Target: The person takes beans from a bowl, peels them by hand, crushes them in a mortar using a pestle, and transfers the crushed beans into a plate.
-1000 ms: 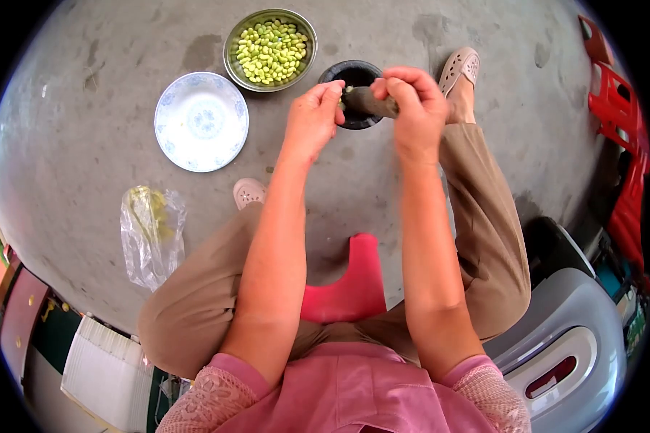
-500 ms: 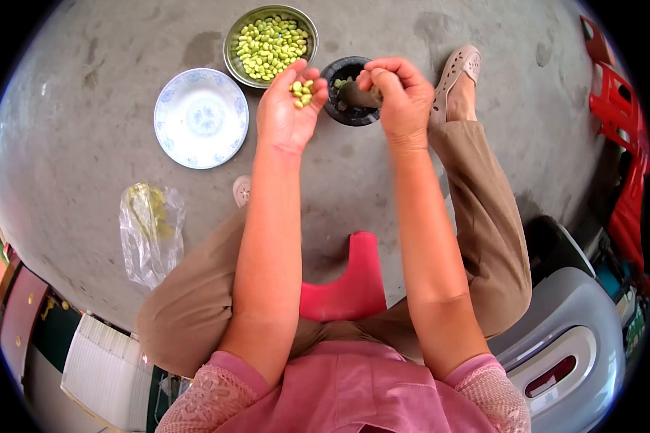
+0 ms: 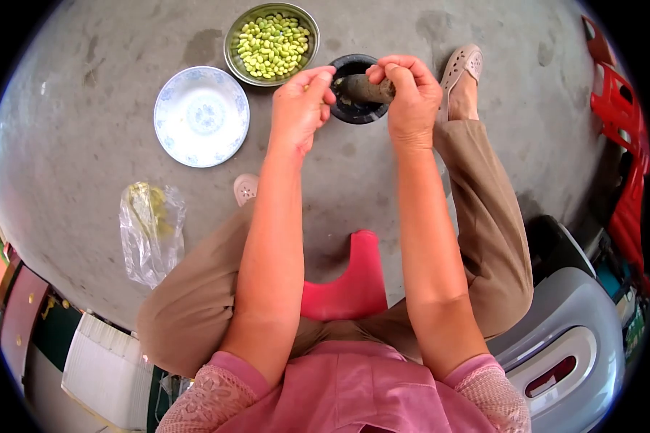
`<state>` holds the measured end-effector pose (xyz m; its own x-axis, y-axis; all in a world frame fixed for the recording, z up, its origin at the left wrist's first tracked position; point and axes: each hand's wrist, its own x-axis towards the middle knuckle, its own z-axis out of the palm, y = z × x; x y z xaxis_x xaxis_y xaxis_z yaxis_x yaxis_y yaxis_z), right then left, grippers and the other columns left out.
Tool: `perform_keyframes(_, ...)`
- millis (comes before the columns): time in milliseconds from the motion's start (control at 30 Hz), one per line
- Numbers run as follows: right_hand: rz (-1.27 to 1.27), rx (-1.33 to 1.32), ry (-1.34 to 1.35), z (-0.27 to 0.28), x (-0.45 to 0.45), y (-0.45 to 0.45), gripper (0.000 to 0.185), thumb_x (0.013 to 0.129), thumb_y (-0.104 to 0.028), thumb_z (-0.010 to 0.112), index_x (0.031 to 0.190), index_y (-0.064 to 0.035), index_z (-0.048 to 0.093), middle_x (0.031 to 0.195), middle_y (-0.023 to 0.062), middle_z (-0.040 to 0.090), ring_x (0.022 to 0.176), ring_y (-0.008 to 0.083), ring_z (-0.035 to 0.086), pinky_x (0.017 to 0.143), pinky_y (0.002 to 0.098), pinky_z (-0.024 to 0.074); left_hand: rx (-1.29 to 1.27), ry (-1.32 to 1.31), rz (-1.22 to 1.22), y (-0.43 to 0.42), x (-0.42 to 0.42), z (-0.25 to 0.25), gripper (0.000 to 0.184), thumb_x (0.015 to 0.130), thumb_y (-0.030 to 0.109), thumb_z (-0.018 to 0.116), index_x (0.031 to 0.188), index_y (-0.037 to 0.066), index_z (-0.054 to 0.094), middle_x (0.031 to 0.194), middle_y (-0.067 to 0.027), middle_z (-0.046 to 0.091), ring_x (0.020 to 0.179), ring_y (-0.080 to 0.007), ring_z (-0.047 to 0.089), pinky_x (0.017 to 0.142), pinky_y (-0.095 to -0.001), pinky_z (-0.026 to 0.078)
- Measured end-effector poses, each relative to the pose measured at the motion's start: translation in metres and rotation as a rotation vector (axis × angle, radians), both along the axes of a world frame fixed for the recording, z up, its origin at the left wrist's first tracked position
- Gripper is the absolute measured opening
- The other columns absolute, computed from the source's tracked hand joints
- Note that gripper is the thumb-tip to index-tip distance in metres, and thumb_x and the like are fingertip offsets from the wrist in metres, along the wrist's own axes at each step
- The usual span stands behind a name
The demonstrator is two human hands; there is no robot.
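Observation:
A dark mortar [image 3: 359, 116] stands on the floor, with a grey-brown pestle [image 3: 368, 89] lying tilted across its mouth. My right hand [image 3: 410, 90] is closed around the pestle's upper end, at the mortar's right rim. At the left rim, my left hand [image 3: 301, 105] is turned over with its fingers curled together around green beans, nearly all hidden by the fingers. Behind that hand sits a metal bowl [image 3: 229, 49] with many shelled green beans [image 3: 271, 47] in it. What lies inside the mortar is mostly covered by the pestle.
A white plate with blue patterns [image 3: 202, 115] rests left of the bowl. Nearer my leg is a clear plastic bag [image 3: 152, 234] with something yellow-green inside. A pink-red stool [image 3: 347, 292] shows between my legs; red plastic stools [image 3: 617, 108] are at the far right.
My left hand has turned from palm-up, beans showing, to curled over, and has moved right to the mortar's rim. My right hand has shifted slightly right, with the pestle lying flatter.

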<state>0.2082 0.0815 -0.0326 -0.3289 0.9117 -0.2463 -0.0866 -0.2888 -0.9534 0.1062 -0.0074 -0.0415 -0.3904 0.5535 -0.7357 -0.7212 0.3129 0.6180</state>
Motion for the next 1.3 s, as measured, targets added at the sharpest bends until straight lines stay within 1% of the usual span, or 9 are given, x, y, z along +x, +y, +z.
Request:
perform_keyframes(67,0.003,-0.009,0.016,0.016,0.005,0.006,0.011,0.074,0.001,0.048,0.075,0.0029,0.058,0.064,0.0048,0.058,0.062,0.0094,0.054,0.058,0.0199,0.0426,-0.039,0.130,-0.252,0.005,0.005,0.000,0.026,0.085,0.025,0.053,0.100,0.005,0.058,0.060,0.0010,0.049,0.046,-0.0052,0.039,0.040,-0.0187,0.030)
perform_keyframes(233,0.033,0.132,0.074,0.060,0.010,0.008,0.011,0.075,0.002,0.047,0.075,0.0032,0.057,0.064,0.0054,0.057,0.061,0.0095,0.054,0.058,0.0209,0.0432,-0.107,0.248,-0.349,0.007,0.008,0.001,0.029,0.087,0.027,0.048,0.103,0.004,0.057,0.058,0.0017,0.048,0.046,-0.0048,0.038,0.041,-0.0182,0.028)
perform_keyframes(467,0.090,-0.004,-0.043,-0.003,-0.007,-0.007,0.009,0.074,0.000,0.048,0.072,0.0018,0.057,0.062,0.0041,0.057,0.057,0.0072,0.051,0.051,0.0196,0.0408,0.135,-0.140,0.138,0.001,-0.010,-0.009,0.025,0.088,0.020,0.044,0.103,0.000,0.051,0.070,-0.0068,0.055,0.051,-0.0120,0.050,0.042,-0.0223,0.040)
perform_keyframes(533,0.088,0.026,-0.012,0.000,-0.006,-0.003,0.009,0.074,0.000,0.049,0.073,0.0018,0.057,0.062,0.0042,0.057,0.057,0.0074,0.051,0.051,0.0195,0.0407,0.200,-0.267,0.275,0.003,-0.009,-0.007,0.024,0.087,0.015,0.045,0.104,-0.002,0.049,0.083,-0.0111,0.055,0.070,-0.0187,0.055,0.060,-0.0278,0.049)
perform_keyframes(567,0.083,0.053,0.012,0.003,-0.003,-0.001,0.009,0.074,0.000,0.049,0.073,0.0018,0.057,0.062,0.0043,0.057,0.057,0.0076,0.051,0.051,0.0195,0.0405,0.284,-0.286,0.267,0.000,-0.010,-0.009,0.023,0.085,0.008,0.044,0.105,-0.004,0.046,0.094,-0.0157,0.053,0.087,-0.0260,0.055,0.079,-0.0357,0.048)
perform_keyframes(700,0.053,0.120,0.090,0.050,0.004,0.005,0.009,0.076,0.002,0.047,0.075,0.0033,0.057,0.063,0.0058,0.057,0.058,0.0092,0.052,0.054,0.0198,0.0417,0.196,-0.157,0.126,0.004,-0.006,-0.002,0.027,0.083,-0.001,0.042,0.109,-0.006,0.045,0.099,-0.0164,0.053,0.094,-0.0259,0.054,0.086,-0.0367,0.045)
perform_keyframes(800,0.049,0.140,0.143,0.068,0.002,0.009,0.011,0.077,0.002,0.046,0.076,0.0041,0.056,0.064,0.0065,0.057,0.059,0.0097,0.053,0.055,0.0200,0.0424,0.166,-0.003,0.010,0.007,0.000,0.001,0.029,0.081,-0.004,0.043,0.110,-0.006,0.046,0.098,-0.0145,0.055,0.094,-0.0231,0.055,0.085,-0.0338,0.045)
perform_keyframes(1133,0.042,0.162,0.107,0.079,0.004,0.009,0.012,0.077,0.001,0.045,0.076,0.0042,0.056,0.064,0.0069,0.057,0.060,0.0115,0.055,0.057,0.0226,0.0445,0.126,0.001,0.005,0.010,0.000,0.002,0.030,0.080,-0.006,0.042,0.109,-0.007,0.046,0.094,-0.0140,0.056,0.091,-0.0220,0.057,0.082,-0.0313,0.047)
perform_keyframes(1300,0.035,0.261,0.131,0.095,0.003,0.011,0.011,0.077,0.001,0.046,0.077,0.0037,0.057,0.062,0.0069,0.057,0.060,0.0122,0.055,0.058,0.0236,0.0455,0.136,-0.047,0.166,0.005,-0.007,-0.004,0.027,0.082,-0.002,0.042,0.108,-0.006,0.047,0.089,-0.0128,0.055,0.078,-0.0201,0.057,0.071,-0.0308,0.050)
